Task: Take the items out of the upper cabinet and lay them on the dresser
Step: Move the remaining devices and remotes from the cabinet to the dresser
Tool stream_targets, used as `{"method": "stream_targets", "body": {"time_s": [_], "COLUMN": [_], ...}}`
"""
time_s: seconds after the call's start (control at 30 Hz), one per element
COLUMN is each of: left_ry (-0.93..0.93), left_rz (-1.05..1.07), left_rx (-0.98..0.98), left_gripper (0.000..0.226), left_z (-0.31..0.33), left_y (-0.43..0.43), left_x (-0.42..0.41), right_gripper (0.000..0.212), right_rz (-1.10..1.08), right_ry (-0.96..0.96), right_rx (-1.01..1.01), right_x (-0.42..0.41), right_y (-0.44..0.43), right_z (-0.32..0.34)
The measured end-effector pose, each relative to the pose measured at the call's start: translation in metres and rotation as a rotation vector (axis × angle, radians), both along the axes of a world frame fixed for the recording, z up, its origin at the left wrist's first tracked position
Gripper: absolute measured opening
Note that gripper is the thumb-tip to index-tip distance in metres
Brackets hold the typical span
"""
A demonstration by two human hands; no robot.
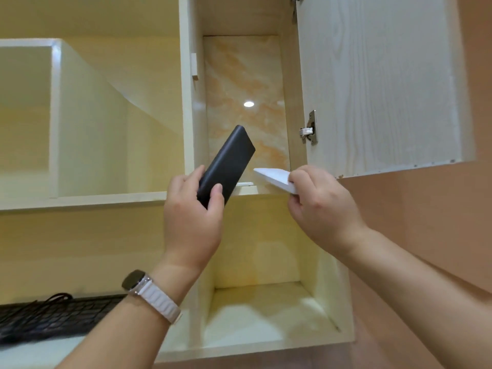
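My left hand (192,209) grips the lower end of a flat black slab (229,162), like a power bank, tilted up and to the right in front of the open upper cabinet (286,75). My right hand (319,203) pinches a flat white item (274,177) at the cabinet's lower right corner, its pointed end toward the left. Another thin white item (245,184) lies on the cabinet's shelf behind the black slab, mostly hidden.
The cabinet door (378,83) stands open to the right with a metal hinge (308,130). Open shelves (87,129) sit on the left, an open cubby (266,302) below. A black keyboard (53,318) with a cable lies on the white surface at lower left.
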State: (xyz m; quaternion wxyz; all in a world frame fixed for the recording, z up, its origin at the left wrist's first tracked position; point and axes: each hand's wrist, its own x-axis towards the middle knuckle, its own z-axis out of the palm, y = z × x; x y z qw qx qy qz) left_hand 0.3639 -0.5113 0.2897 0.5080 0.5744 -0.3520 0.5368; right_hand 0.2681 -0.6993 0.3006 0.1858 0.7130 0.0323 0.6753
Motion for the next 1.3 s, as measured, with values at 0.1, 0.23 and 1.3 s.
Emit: {"method": "stream_targets", "body": {"time_s": [0.1, 0.23, 1.3], "left_ry": [0.135, 0.396, 1.354], "left_rz": [-0.141, -0.427, -1.483], "left_rx": [-0.079, -0.133, 0.595], "left_gripper": [0.03, 0.012, 0.024], "left_z": [-0.022, -0.051, -0.315], "left_y": [-0.003, -0.005, 0.056], "left_x": [-0.012, -0.027, -0.047], "right_gripper": [0.013, 0.02, 0.03], "right_rz": [0.112, 0.285, 0.676], "right_ry": [-0.069, -0.113, -0.455], "right_rx": [0.142, 0.355, 1.901], "right_x": [-0.013, -0.03, -0.111], "right_y": [0.0, 0.009, 0.19], "right_z": [-0.024, -0.059, -0.316]}}
